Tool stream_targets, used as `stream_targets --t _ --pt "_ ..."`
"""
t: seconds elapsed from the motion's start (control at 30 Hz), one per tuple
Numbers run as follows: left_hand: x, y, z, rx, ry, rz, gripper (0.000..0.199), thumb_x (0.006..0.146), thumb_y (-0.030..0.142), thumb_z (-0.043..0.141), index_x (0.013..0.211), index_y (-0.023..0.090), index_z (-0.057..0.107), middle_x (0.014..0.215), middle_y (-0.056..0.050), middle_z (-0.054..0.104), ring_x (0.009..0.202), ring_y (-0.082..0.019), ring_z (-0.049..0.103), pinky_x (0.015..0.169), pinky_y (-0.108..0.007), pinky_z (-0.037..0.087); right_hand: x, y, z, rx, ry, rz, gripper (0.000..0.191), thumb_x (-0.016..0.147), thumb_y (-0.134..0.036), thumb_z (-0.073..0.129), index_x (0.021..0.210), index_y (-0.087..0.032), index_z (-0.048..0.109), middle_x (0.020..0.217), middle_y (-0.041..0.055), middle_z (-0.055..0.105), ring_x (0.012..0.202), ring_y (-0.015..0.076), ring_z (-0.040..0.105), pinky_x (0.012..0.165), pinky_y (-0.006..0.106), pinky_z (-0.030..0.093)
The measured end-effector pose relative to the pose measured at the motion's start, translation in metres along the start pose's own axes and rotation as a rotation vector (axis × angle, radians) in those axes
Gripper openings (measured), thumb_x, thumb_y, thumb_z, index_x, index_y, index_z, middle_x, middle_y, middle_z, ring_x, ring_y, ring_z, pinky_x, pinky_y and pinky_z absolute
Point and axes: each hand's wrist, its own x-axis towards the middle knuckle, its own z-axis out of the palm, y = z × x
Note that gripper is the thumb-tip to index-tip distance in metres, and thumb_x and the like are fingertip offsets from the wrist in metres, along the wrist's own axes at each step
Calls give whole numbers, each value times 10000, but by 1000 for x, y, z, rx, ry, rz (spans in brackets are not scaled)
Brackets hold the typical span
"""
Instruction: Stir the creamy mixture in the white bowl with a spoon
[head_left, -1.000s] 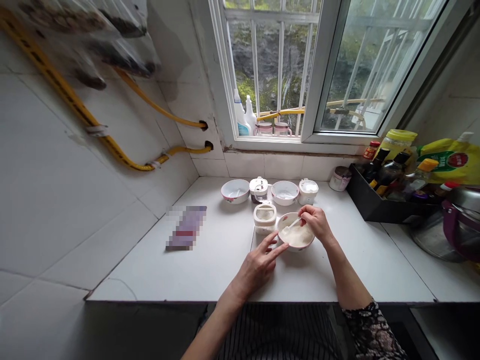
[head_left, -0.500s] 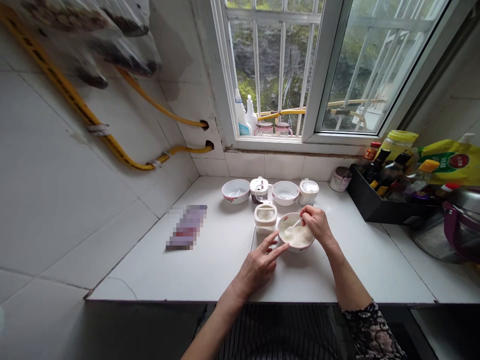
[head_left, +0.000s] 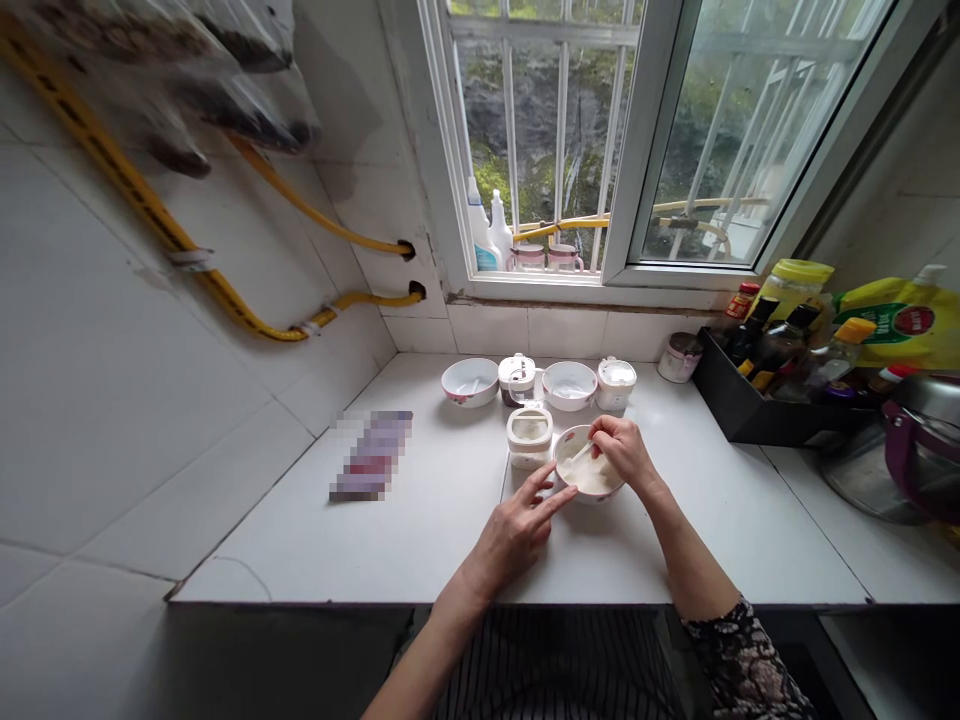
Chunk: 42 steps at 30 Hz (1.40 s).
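Note:
A white bowl with a red pattern stands on the white counter and holds a pale, whitish powder or paste. My right hand pinches the handle of a small white spoon, whose head dips into the pale contents. Against the bowl's left rim rest the outstretched fingers of my left hand; its thumb side lies near the rim and nothing is gripped. Just left of the bowl is a white lidded seasoning jar with a clear window.
Behind stand two white bowls, a jar with dark contents and a white jar. A black bin of bottles and a metal pot sit at right. A blurred purple packet lies left.
My right hand has shifted slightly left over the bowl with the spoon, covering more of its right side. My left hand stays at the rim.

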Motion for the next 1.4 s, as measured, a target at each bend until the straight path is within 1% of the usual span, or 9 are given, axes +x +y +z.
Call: stream_targets --t 0.4,0.57,0.73,0.87,0.97,1.1,1.17,1.3,1.4 --pt "-1 0 0 -7 -7 -10 675 804 -41 405 1403 261 484 1489 -124 389 1128 -186 626 898 -323 592 8 6 -12 316 45 156 141 542 -277 488 544 -207 610 420 -16 574 471 147 508 574 280 453" --pt "0 0 1 3 -11 -8 686 789 -44 408 1400 257 486 1487 -123 387 1120 -179 625 885 -314 596 11 10 -17 372 27 162 148 551 -291 501 562 -201 617 449 -5 584 488 153 533 590 297 465" --pt "1 0 2 12 -2 -7 673 781 -50 401 1378 236 518 1487 -121 393 1121 -171 623 903 -297 588 13 4 -14 442 98 133 132 602 -301 547 638 -195 617 494 -8 602 534 159 571 659 319 491" --pt "1 0 1 21 6 6 698 746 -57 403 1372 227 526 1489 -125 392 1111 -173 632 898 -298 591 7 -9 4 404 140 -43 157 726 -348 575 780 -203 602 624 6 662 648 184 639 733 341 510" --pt "1 0 1 25 5 2 704 742 -55 401 1372 235 521 1492 -125 390 1107 -177 637 889 -307 596 1 -15 17 237 136 -243 146 845 -350 546 872 -215 593 751 40 706 750 206 663 768 357 505" --pt "1 0 1 24 -5 -9 702 743 -52 403 1368 245 517 1499 -123 388 1111 -184 637 893 -324 596 -3 -17 24 -106 52 -572 141 901 -236 494 833 -232 618 733 35 708 739 202 619 922 417 431" --pt "0 0 1 23 -5 -8 700 743 -51 403 1368 240 519 1496 -124 391 1108 -182 637 896 -320 594 -4 -17 22 -159 53 -640 174 909 -221 476 821 -234 626 718 33 705 715 201 600 934 425 410" --pt "0 0 1 30 -12 -16 702 756 -49 407 1383 251 508 1496 -113 399 1117 -181 631 895 -312 594 -4 -14 3 -63 197 -450 147 891 -272 501 856 -228 637 728 46 703 809 229 610 867 387 437" --pt "0 0 1 15 -18 -22 704 769 -50 409 1395 262 494 1499 -109 397 1122 -181 629 897 -319 594 -3 -6 -14 -47 206 -323 136 815 -246 493 779 -229 623 639 18 656 781 225 600 833 364 444"
